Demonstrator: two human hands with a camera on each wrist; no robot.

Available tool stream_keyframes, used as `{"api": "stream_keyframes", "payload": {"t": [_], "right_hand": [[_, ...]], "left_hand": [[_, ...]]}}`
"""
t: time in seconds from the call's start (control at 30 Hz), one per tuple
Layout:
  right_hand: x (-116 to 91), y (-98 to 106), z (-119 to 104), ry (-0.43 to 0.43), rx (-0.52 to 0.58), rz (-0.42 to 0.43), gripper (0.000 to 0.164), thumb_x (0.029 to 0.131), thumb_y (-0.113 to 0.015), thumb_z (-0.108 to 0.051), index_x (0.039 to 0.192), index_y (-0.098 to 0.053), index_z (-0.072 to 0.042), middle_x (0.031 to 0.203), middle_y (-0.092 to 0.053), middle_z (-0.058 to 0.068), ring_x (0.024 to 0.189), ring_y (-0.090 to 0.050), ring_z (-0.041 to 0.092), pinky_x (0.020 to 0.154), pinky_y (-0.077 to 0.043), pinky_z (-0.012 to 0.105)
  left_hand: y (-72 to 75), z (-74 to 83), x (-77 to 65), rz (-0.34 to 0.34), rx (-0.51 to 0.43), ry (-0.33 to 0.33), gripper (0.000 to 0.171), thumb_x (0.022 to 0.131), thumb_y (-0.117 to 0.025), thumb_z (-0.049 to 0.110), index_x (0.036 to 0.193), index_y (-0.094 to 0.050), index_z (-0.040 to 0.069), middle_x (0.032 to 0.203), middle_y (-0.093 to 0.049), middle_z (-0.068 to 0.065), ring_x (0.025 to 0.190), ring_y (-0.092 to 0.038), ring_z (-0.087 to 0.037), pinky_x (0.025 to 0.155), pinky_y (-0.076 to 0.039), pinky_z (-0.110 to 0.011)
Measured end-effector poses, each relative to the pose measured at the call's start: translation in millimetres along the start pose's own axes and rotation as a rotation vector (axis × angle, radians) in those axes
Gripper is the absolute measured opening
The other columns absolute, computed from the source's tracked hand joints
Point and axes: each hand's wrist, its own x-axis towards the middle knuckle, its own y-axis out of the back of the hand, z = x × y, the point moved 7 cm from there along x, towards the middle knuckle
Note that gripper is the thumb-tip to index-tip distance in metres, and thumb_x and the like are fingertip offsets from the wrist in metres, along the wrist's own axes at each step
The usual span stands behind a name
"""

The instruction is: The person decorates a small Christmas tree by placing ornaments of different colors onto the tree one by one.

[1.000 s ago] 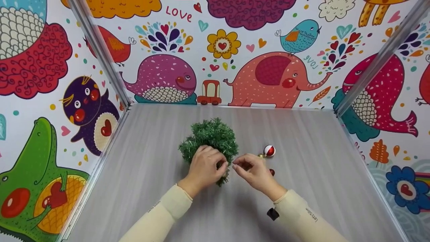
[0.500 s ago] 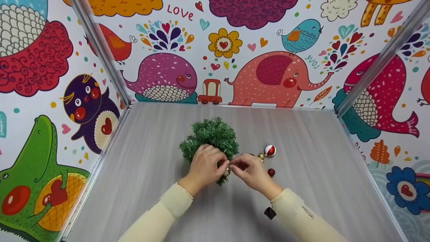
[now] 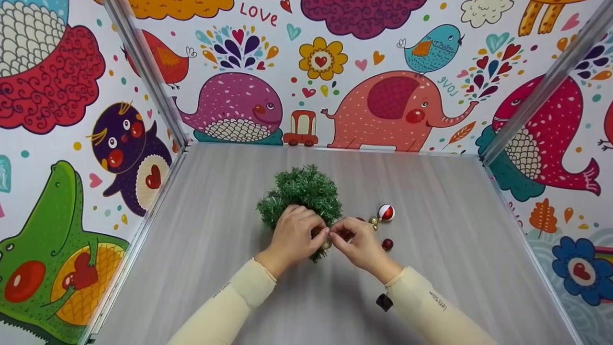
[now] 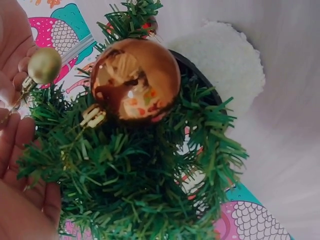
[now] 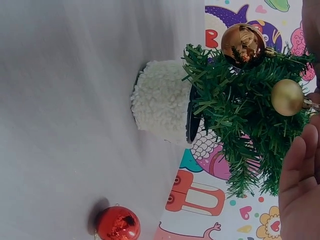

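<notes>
A small artificial Christmas tree point(image 3: 306, 187) lies in front of me, its base a white fluffy pot point(image 5: 162, 100). My left hand point(image 3: 297, 232) is against its branches; its thumb and forefinger pinch by the gold string of a small matte gold bauble point(image 4: 45, 65). Fingertip to fingertip with it, my right hand point(image 3: 361, 242) pinches at that same string. The bauble hangs just below the fingers, next to the branches. A shiny copper bauble point(image 4: 136, 80) sits on the green branches. The exact grip on the string is partly hidden by the fingers.
Right of my right hand lie a red and white bauble point(image 3: 386, 212), a small gold bauble point(image 3: 373, 222) and a dark red bauble point(image 3: 387, 244) on the grey tabletop point(image 3: 440, 268). Printed cartoon walls point(image 3: 306, 110) enclose the back and sides.
My right hand has shifted slightly left to meet the left fingertips. The gold bauble has come into sight below them. The left hand stays at the tree.
</notes>
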Motion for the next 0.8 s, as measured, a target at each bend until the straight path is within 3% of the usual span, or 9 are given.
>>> {"api": "stream_keyframes", "payload": {"t": [0.2, 0.53, 0.67, 0.8], "right_hand": [[-2, 1, 23, 0.018, -0.011, 0.021, 0.021, 0.084, -0.071, 0.006, 0.086, -0.068, -0.015, 0.081, -0.065, -0.005, 0.065, -0.059, 0.009, 0.055, -0.051, 0.026], [7, 10, 17, -0.009, -0.032, 0.073, 0.020, 0.082, -0.068, 0.012, 0.084, -0.066, -0.007, 0.076, -0.062, 0.000, 0.061, -0.055, 0.011, 0.051, -0.047, 0.026], [11, 11, 12, 0.009, -0.040, 0.116, 0.018, 0.080, -0.068, 0.016, 0.083, -0.065, -0.002, 0.074, -0.061, 0.005, 0.059, -0.054, 0.014, 0.050, -0.046, 0.028], [14, 12, 16, 0.001, -0.046, 0.145, 0.021, 0.080, -0.069, 0.014, 0.083, -0.066, -0.006, 0.074, -0.062, 0.000, 0.059, -0.055, 0.014, 0.050, -0.046, 0.028]], "left_hand": [[3.9, -1.3, 3.0, -0.007, -0.015, 0.001, 0.012, 0.086, -0.072, 0.022, 0.075, -0.070, 0.018, 0.073, -0.063, 0.008, 0.073, -0.058, -0.014, 0.091, -0.047, -0.043], [5.3, -6.7, 4.1, -0.023, -0.013, 0.027, 0.009, 0.084, -0.071, 0.020, 0.075, -0.069, 0.018, 0.074, -0.063, 0.009, 0.072, -0.056, -0.014, 0.085, -0.047, -0.040], [6.5, -7.5, 5.9, 0.005, 0.000, 0.061, 0.011, 0.085, -0.072, 0.022, 0.076, -0.070, 0.017, 0.075, -0.066, 0.008, 0.073, -0.058, -0.015, 0.081, -0.046, -0.039], [10.1, -7.8, 8.6, 0.044, 0.013, 0.101, 0.012, 0.085, -0.073, 0.024, 0.076, -0.070, 0.017, 0.074, -0.065, 0.007, 0.071, -0.058, -0.016, 0.078, -0.046, -0.038]]}}
